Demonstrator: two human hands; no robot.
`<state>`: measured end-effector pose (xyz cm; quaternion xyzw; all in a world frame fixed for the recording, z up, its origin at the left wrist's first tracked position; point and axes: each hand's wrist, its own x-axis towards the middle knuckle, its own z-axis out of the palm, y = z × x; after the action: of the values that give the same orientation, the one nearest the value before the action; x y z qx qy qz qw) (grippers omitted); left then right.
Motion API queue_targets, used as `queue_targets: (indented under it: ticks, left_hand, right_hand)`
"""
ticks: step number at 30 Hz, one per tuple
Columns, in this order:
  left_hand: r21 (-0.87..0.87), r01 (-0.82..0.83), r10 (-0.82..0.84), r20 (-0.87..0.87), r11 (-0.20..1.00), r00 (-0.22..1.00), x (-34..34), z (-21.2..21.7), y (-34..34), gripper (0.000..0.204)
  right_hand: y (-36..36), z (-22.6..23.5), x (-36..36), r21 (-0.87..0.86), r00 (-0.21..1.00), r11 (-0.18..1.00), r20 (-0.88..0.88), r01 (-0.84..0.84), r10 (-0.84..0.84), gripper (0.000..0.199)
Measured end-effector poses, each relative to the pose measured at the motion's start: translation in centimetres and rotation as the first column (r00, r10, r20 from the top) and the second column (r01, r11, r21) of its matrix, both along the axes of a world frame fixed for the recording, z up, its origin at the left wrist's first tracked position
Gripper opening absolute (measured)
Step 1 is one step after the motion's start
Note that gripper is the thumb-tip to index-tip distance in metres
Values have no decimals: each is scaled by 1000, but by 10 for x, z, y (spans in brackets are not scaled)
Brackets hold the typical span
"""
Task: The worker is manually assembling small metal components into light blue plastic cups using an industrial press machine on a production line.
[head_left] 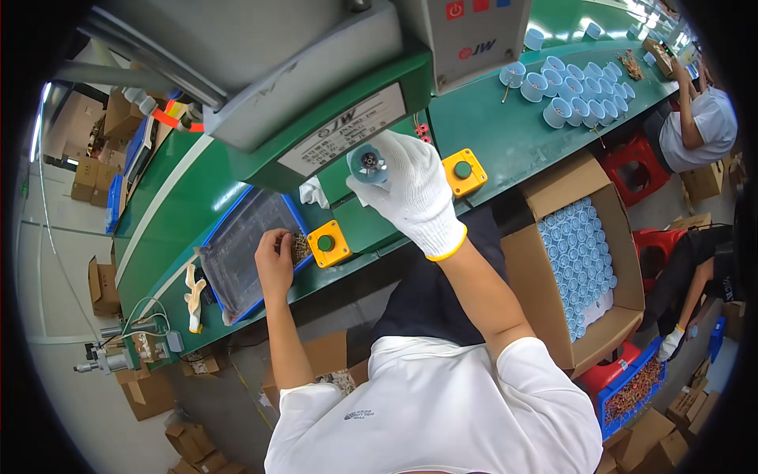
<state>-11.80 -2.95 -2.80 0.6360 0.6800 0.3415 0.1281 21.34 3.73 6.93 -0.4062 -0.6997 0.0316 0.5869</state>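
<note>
— Where's our right hand (412, 189)?
— Centre frame, gloved, clamped on the pale blue cup (368, 164) under the press (332, 95).
— And the left hand (274, 259)?
— Lower left, fingers pinched on small parts (300, 247) in the blue tray (241, 253).

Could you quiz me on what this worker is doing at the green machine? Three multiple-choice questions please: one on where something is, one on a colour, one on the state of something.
1. Where is the bare left hand?
A. at the blue tray of small parts
B. on the red stool
C. inside the cardboard box

2. What colour are the push-button housings?
A. white
B. yellow
C. purple

3. What is the gloved right hand doing?
A. hanging empty
B. holding a light blue cup-shaped part
C. pressing a button

Answers: 1 A, its fingers touch the tray's edge. 2 B, yellow boxes with green buttons. 3 B, its grip wraps the part under the machine.
</note>
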Motion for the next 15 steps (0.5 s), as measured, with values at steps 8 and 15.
queue_targets:
  ticks: [8,15]
  left_hand:
    - [299,-3,-9,37,954,999,18,5,-21,9]
    - [483,186,-116,-172,855,978,84,-21,-37,12]
  right_hand:
    - [-4,12,9,-158,996,987,84,-25,39,57]
    - [-4,-92,96,129,987,979,-13,161,-161,14]
